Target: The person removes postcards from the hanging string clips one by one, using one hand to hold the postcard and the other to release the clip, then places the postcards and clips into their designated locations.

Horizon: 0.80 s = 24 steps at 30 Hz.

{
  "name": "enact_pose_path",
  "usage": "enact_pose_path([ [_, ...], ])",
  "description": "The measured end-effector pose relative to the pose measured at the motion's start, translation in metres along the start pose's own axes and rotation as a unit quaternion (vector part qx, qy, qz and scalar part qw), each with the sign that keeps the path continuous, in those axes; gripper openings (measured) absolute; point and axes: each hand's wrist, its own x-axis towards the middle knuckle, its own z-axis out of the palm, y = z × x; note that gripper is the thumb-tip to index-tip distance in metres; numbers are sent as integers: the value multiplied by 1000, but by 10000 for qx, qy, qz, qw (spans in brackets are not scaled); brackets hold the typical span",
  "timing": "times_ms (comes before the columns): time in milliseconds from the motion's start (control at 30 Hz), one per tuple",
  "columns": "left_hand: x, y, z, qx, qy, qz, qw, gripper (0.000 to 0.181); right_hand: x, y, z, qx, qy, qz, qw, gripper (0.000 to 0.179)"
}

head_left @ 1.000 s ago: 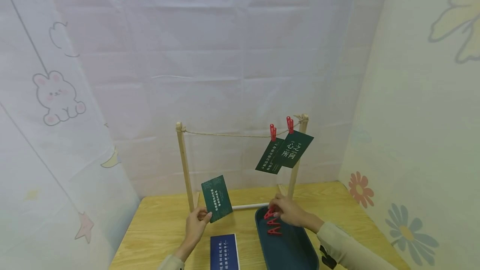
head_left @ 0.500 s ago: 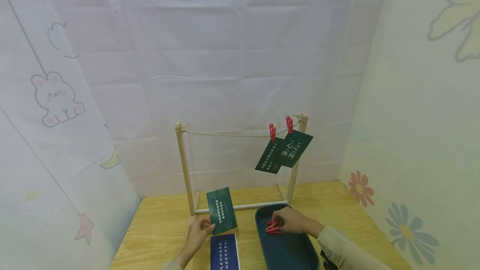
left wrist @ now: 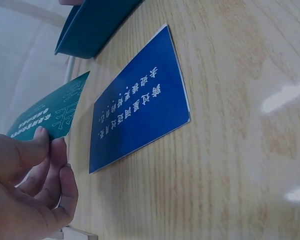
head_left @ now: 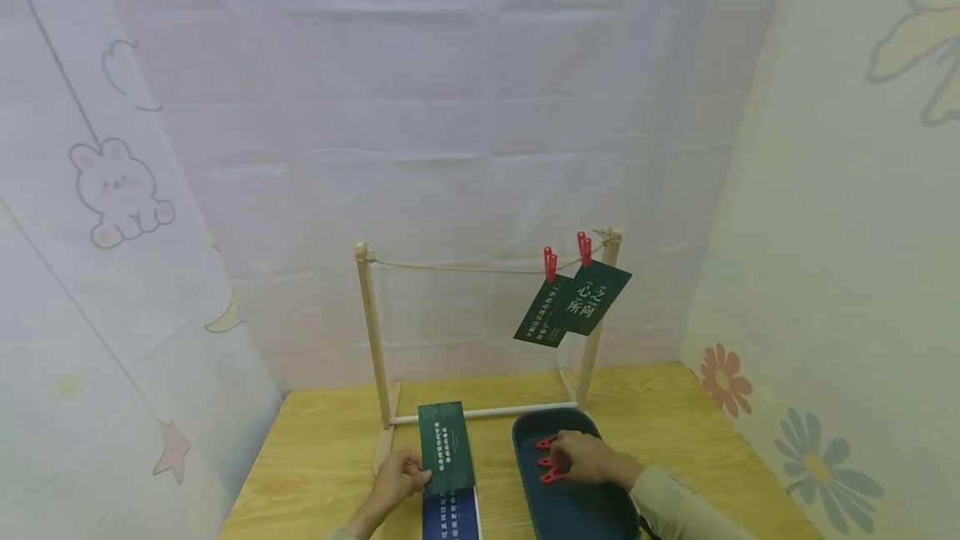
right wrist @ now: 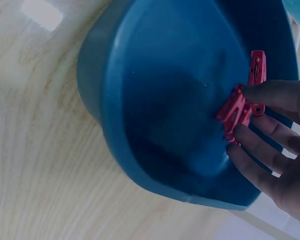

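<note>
Between thumb and fingers, my left hand [head_left: 397,480] pinches a dark green card [head_left: 447,448] with white writing by its edge. In the head view this card overlaps the top of a blue card [left wrist: 140,100], which lies on the table in the left wrist view. My right hand [head_left: 588,455] reaches into a dark blue tray [head_left: 573,511]. Its thumb and fingers close around red clothespins [right wrist: 235,112] bunched in the tray; one clothespin [right wrist: 257,67] sticks out past the thumb.
A wooden frame [head_left: 372,332] with a string [head_left: 457,269] stands at the back of the wooden table [head_left: 300,457]. Two green cards, one tilted [head_left: 538,315] and one in front [head_left: 598,297], hang at its right end from red clothespins [head_left: 551,265]. A cloth wall rises behind.
My left hand has lowered the green card toward me until it overlaps the blue card. My right hand has moved slightly nearer within the tray, and the clothespins have shifted.
</note>
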Motion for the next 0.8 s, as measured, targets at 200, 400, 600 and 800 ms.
enact_pose_path([
  [200,-8,-7,0,-146,-274,-405,9987,16,0,-3,5,-261,-215,383,9987,28],
  [400,-15,-11,1,-547,-555,-480,9958,16,1,-1,11,-599,-268,507,9966,29],
  [600,-20,-15,-1,-448,-890,-763,9921,14,2,1,18,-881,-232,446,9948,30],
  [800,-22,-20,-2,-174,-1096,-1080,9879,13,3,5,23,-879,-193,465,9949,29],
])
